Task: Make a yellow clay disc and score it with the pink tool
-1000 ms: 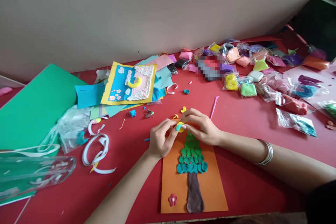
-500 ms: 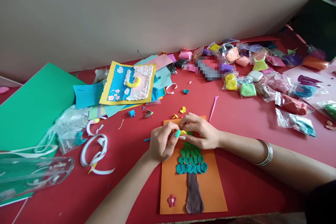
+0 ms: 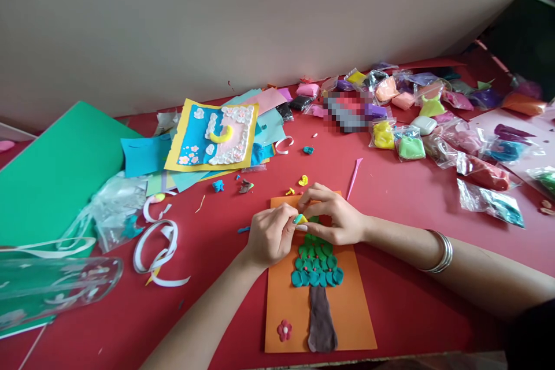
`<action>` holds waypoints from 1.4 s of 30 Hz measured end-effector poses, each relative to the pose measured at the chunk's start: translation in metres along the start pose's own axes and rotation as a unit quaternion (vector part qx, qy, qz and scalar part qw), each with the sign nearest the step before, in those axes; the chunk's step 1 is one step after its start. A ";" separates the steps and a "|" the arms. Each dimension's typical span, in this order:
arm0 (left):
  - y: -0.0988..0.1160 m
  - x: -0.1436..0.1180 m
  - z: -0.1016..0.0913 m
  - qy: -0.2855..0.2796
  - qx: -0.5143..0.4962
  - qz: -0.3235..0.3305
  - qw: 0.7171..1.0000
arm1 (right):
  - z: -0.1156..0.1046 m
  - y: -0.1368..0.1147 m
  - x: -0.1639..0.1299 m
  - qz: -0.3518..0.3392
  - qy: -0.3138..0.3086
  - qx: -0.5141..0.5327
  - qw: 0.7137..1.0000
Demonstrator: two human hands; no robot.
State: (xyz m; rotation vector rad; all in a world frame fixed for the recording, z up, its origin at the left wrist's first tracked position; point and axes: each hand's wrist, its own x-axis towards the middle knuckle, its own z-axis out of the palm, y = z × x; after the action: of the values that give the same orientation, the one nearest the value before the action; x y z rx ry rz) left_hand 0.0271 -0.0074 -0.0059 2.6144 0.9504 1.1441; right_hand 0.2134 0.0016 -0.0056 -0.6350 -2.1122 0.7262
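My left hand [image 3: 269, 235] and my right hand [image 3: 332, 217] meet over the top of an orange sheet [image 3: 353, 312]. Between their fingertips is a small piece of yellow clay [image 3: 303, 220], pinched from both sides. On the sheet is a clay tree with a brown trunk [image 3: 321, 321] and rows of green and teal discs [image 3: 316, 277] dotted with small red balls. A red clay flower [image 3: 284, 330] with a pale centre lies near the sheet's lower left corner. My hands hide the tree's top.
Yellow clay scraps [image 3: 303, 180] and a pink modelling tool [image 3: 354, 178] lie beyond my hands. Bagged clay [image 3: 411, 147] crowds the back right. A moon picture [image 3: 187, 166] rests on coloured paper at the left, near a white ribbon [image 3: 139, 254] and a green board [image 3: 65, 167].
My left fingertips have turned slightly and shifted a little right over the yellow clay. My right hand keeps nearly the same pose.
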 end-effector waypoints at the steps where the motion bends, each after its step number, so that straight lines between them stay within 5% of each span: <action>1: 0.000 0.000 0.000 -0.003 -0.007 -0.010 1.000 | 0.001 0.001 0.000 -0.005 0.001 -0.002 1.000; 8: -0.001 -0.002 -0.003 -0.036 -0.045 -0.069 0.996 | 0.004 0.004 -0.001 0.001 0.044 -0.004 0.999; 18: 0.002 -0.002 -0.001 -0.028 -0.070 -0.059 0.995 | -0.003 -0.004 0.001 0.016 -0.025 -0.032 0.999; 24: 0.002 -0.005 -0.003 -0.052 -0.169 -0.173 0.969 | 0.003 -0.002 0.000 0.005 -0.023 -0.087 0.996; 30: 0.004 -0.001 -0.003 -0.045 -0.118 -0.124 0.984 | -0.001 -0.004 0.000 -0.014 -0.037 -0.092 0.995; 36: 0.004 -0.004 -0.002 0.007 -0.105 -0.143 0.984 | 0.001 -0.002 0.000 -0.016 -0.005 -0.062 0.998; 42: 0.003 -0.003 -0.002 -0.020 -0.137 -0.146 0.979 | 0.004 0.001 0.001 -0.019 0.018 -0.030 0.999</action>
State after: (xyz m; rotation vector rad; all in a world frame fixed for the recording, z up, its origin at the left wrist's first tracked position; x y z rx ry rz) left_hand 0.0254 -0.0115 -0.0056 2.1869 1.0431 1.0574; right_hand 0.2099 0.0018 -0.0085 -0.6343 -2.1135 0.6285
